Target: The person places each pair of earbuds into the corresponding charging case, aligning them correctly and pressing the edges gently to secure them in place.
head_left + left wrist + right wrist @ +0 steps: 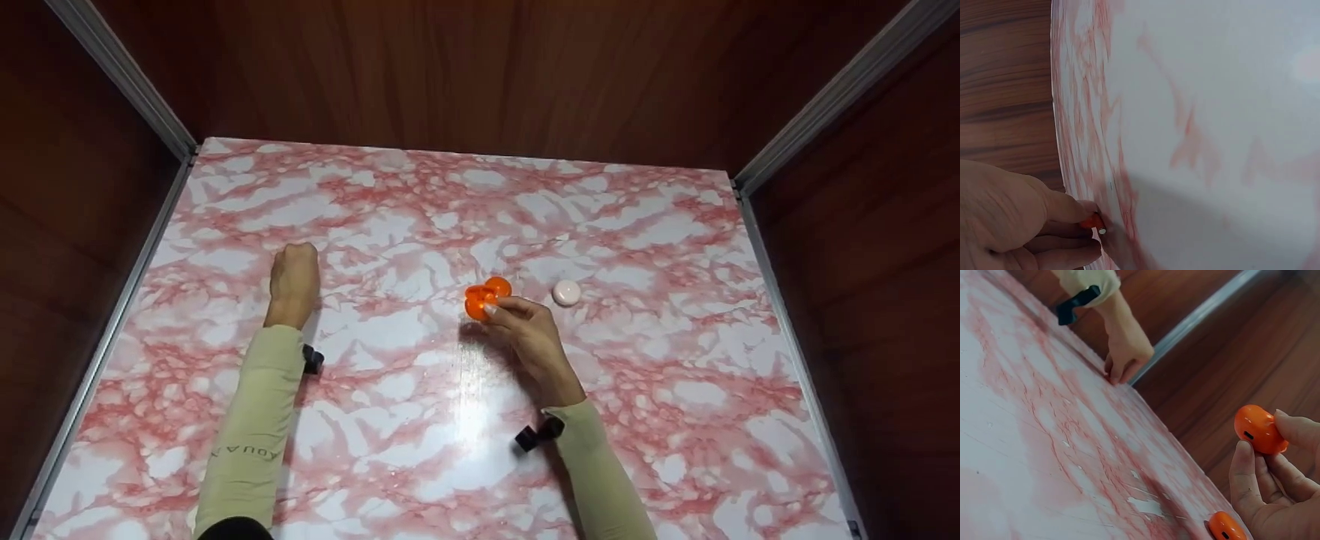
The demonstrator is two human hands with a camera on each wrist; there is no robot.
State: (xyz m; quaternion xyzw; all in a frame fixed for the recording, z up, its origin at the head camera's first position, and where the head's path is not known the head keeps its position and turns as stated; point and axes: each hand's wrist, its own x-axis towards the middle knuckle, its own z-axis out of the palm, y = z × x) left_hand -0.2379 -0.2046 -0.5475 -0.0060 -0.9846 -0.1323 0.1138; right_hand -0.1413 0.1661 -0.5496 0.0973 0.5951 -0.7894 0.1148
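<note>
My right hand [536,341] pinches a glossy orange rounded piece [1261,430] between thumb and fingers, lifted over the table right of centre. A short black slot marks its side. Just beyond it, a second orange rounded piece [499,286] lies on the table; its black slot shows in the right wrist view. Over on the left, my left hand [295,277] is low at the table, back turned to the head camera. Its thumb and fingers pinch a small orange-red piece with a whitish tip [1093,221], mostly hidden by the fingers.
A pale pink round, domed object [566,292] lies right of the right hand. The marbled red-and-white table [397,427] is bordered by brown wood panels [420,75] at the back and sides, with grey metal strips [795,352] along the side edges.
</note>
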